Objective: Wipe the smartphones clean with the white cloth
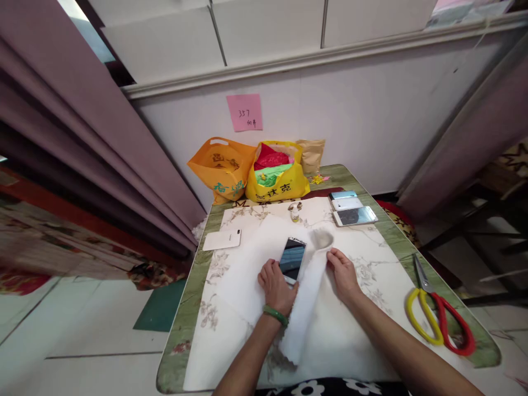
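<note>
My left hand [276, 286], with a green bangle on its wrist, grips the lower end of a white smartphone [293, 259] whose dark screen faces up. The phone lies over white sheet material in the middle of the table. My right hand [343, 270] pinches the edge of a white cloth [307, 308] between thumb and fingers, just right of the phone. This cloth runs down toward me in a folded strip with a zigzag lower edge. A greyish patch shows at its top. Behind the phone stands a small bottle [295, 213].
A white phone back cover [223, 240] lies at left. Several phones [355, 216] rest at back right, and scissors [429, 311] with yellow and red handles at right. An orange bag [223, 170], a filled yellow bag [278, 187] and a brown pouch [311, 155] line the table's back.
</note>
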{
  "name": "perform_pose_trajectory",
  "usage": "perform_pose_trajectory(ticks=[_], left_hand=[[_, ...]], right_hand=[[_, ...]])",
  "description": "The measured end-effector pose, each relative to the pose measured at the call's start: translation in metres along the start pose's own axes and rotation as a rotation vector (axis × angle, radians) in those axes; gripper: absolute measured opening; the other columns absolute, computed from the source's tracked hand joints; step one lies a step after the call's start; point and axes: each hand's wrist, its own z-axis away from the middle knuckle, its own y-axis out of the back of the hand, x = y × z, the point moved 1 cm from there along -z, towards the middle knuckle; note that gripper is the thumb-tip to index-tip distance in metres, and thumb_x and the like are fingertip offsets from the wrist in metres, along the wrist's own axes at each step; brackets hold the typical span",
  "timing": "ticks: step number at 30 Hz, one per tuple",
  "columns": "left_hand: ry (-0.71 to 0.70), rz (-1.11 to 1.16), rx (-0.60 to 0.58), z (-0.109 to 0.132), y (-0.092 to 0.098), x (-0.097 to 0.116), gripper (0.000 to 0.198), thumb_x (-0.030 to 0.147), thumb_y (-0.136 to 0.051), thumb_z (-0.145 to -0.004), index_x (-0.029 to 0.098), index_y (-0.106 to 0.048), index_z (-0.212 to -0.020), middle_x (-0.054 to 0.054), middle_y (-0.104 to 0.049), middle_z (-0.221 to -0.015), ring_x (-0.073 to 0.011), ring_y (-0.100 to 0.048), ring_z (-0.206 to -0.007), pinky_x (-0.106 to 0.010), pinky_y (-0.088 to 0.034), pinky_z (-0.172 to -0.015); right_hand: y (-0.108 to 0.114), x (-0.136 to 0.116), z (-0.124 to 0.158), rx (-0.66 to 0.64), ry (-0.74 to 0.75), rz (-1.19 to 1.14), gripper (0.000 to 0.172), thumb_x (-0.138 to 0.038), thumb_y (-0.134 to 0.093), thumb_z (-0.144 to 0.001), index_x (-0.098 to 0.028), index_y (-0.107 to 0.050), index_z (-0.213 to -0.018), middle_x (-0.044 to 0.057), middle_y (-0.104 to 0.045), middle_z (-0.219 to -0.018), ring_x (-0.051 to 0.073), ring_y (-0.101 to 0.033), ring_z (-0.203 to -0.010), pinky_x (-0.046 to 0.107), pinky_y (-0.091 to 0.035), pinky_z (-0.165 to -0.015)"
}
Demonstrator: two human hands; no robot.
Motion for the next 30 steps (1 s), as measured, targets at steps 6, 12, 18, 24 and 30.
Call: perform_pose_trajectory(ticks=[6,12,18,24,30], left_hand=[[-0.062,0.000,-0.010,0.016,0.012,-0.023,0.071,0.034,-0.064,-0.070,0.017,-0.039,-0.134,-0.013,-0.044,-0.130,-0.0300,-0.037,-0.124,-0.046,-0.023,-0.106],[-0.023,0.008,0.072,0.016,0.008,-0.029,0.066,0.044,-0.069,-0.066,0.015,-0.045,-0.121,-0.013,-0.047,-0.126,-0.0310,-0.040,-0.121,-0.048,-0.027,-0.104],[-0.088,0.053,0.087,0.013,0.005,-0.041,0.061,0.041,-0.071,-0.066,0.017,-0.049,-0.118,-0.013,-0.050,-0.124,-0.0314,-0.043,-0.119,-0.048,-0.030,-0.102],[-0.096,0.043,0.142,0.014,-0.001,-0.046,0.056,0.030,-0.070,-0.068,0.016,-0.050,-0.118,-0.012,-0.054,-0.122,-0.0300,-0.046,-0.117,-0.047,-0.032,-0.101],[-0.105,0.064,0.125,0.015,0.004,-0.040,0.059,0.038,-0.072,-0.067,0.017,-0.048,-0.117,-0.013,-0.053,-0.122,-0.0311,-0.046,-0.117,-0.049,-0.032,-0.101]], right_hand=[[-0.021,-0.029,0.008,-0.266,0.417,0.566,0.032,-0.039,-0.052,-0.088,-0.024,-0.068,-0.110,0.006,-0.066,-0.110,0.018,-0.062,-0.086,0.028,-0.049,-0.070],[-0.063,-0.048,-0.004,-0.369,0.546,0.944,0.027,-0.038,-0.054,-0.090,-0.026,-0.066,-0.111,0.003,-0.066,-0.100,0.014,-0.061,-0.072,0.027,-0.047,-0.069],[-0.086,-0.028,0.004,-0.537,0.507,1.171,0.017,-0.034,-0.061,-0.087,-0.027,-0.066,-0.103,0.002,-0.065,-0.099,0.017,-0.062,-0.089,0.025,-0.043,-0.070],[-0.095,-0.021,0.037,-0.777,0.631,1.214,0.012,-0.034,-0.061,-0.087,-0.026,-0.064,-0.096,0.002,-0.065,-0.092,0.017,-0.060,-0.085,0.026,-0.039,-0.074],[-0.085,-0.021,-0.003,-0.535,0.495,1.184,0.010,-0.036,-0.062,-0.086,-0.027,-0.063,-0.090,-0.002,-0.065,-0.089,0.015,-0.060,-0.077,0.025,-0.035,-0.062]])
